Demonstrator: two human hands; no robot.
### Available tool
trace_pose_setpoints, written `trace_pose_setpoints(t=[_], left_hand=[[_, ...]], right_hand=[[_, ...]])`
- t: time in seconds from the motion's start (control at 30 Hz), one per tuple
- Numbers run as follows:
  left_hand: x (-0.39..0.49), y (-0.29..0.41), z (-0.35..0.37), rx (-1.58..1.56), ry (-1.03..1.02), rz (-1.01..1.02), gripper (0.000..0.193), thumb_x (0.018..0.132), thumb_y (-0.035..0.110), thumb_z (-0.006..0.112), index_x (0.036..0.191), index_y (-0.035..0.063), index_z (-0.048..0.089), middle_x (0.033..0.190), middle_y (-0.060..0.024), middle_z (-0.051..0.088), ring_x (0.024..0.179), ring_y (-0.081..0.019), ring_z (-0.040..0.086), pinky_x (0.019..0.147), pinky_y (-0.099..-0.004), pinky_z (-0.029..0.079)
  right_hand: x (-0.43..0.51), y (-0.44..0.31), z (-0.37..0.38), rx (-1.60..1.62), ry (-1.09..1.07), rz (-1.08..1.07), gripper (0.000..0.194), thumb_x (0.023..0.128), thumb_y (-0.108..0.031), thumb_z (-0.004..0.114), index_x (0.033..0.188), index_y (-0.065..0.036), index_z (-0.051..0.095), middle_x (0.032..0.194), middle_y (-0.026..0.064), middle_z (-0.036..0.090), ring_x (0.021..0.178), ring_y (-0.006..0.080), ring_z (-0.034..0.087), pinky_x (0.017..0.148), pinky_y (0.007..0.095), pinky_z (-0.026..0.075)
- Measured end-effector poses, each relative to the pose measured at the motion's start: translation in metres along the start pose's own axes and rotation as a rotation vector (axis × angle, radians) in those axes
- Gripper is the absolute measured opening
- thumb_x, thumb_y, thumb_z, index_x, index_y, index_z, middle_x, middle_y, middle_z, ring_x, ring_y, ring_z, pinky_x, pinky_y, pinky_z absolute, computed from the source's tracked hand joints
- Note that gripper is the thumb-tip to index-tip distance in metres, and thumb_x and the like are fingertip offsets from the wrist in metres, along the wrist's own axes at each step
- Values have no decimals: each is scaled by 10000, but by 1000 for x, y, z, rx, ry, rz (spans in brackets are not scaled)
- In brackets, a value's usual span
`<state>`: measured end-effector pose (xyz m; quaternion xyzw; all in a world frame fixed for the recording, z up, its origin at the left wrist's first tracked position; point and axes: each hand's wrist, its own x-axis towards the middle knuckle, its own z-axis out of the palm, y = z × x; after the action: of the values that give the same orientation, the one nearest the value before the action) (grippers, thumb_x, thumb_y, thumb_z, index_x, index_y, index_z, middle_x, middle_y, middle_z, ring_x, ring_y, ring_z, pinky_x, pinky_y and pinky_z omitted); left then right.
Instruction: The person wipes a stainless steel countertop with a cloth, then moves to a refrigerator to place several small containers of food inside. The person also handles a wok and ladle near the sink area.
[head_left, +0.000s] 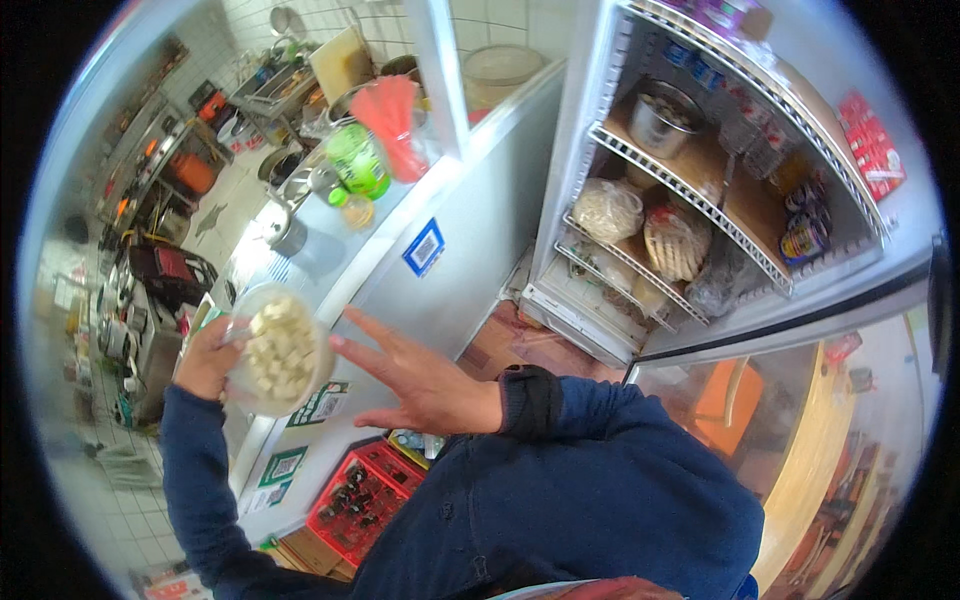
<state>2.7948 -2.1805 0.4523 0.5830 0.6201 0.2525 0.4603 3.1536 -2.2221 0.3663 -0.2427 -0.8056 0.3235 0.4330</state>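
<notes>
My left hand (206, 358) grips the side of a translucent round container (324, 358), which holds many pale, cube-shaped food pieces (281, 349), perhaps tofu. The container hangs tilted over the end of a white counter, its opening towards me. Empty, with fingers spread, my right hand (431, 386) reaches towards the container; one fingertip is close to its rim, and I cannot tell whether they touch. To my right stands a refrigerator with its glass door swung out. On its shelves are a steel pot (664, 120), a bag of white food (609, 211) and a bag of pale, long food (675, 244).
A steel canister (281, 229), a small green-capped bottle (351, 208), a green package (358, 161) and red plastic bags (394, 124) stand on the counter (330, 251). Below, a red crate (360, 499) holds bottles. The glass door (697, 375) sticks out at right.
</notes>
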Motion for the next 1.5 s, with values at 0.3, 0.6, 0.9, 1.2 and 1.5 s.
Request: trace_pose_setpoints(t=[0.3, 0.6, 0.9, 1.2, 1.5], left_hand=[[150, 168, 208, 194, -380, 281, 414, 929, 122, 593, 1323, -6, 604, 1133, -84, 701, 1028, -162, 655, 921, -314, 521], [201, 318, 410, 87, -656, 394, 436, 970, 114, 517, 1389, -6, 531, 1136, -187, 705, 901, -232, 748, 629, -292, 657], [226, 383, 546, -54, -710, 183, 384, 970, -3, 477, 1347, -57, 525, 1191, -238, 671, 959, -352, 739, 698, -371, 681], [307, 371, 590, 1167, -466, 1325, 582, 764, 537, 821, 1007, 11, 763, 1072, -236, 715, 979, -412, 692, 913, -414, 550], [325, 350, 603, 1147, -481, 1408, 623, 784, 612, 763, 979, 20, 766, 1023, -237, 720, 913, -424, 696, 854, -459, 565]], right_hand=[[-68, 22, -135, -378, 490, 154, 1146, 675, -262, 931, 1582, -85, 253, 1596, 309, 250, 1445, 474, 353, 1160, 487, 370], [-146, 39, -287, -685, 821, 209, 1244, 707, -179, 920, 1600, -15, 70, 1541, 268, 374, 1385, 337, 472, 1150, 428, 404], [-204, 53, -403, -747, 918, 360, 1046, 758, -180, 863, 1550, 33, 214, 1512, 266, 412, 1387, 348, 464, 1149, 400, 388], [-224, 95, -446, -255, 850, 457, 1092, 781, -70, 810, 1594, 17, 86, 1526, 230, 391, 1402, 292, 413, 1166, 352, 326], [-233, 116, -458, -399, 806, 517, 1035, 768, -77, 800, 1579, 31, 166, 1441, 211, 506, 1329, 265, 491, 1131, 323, 356]])
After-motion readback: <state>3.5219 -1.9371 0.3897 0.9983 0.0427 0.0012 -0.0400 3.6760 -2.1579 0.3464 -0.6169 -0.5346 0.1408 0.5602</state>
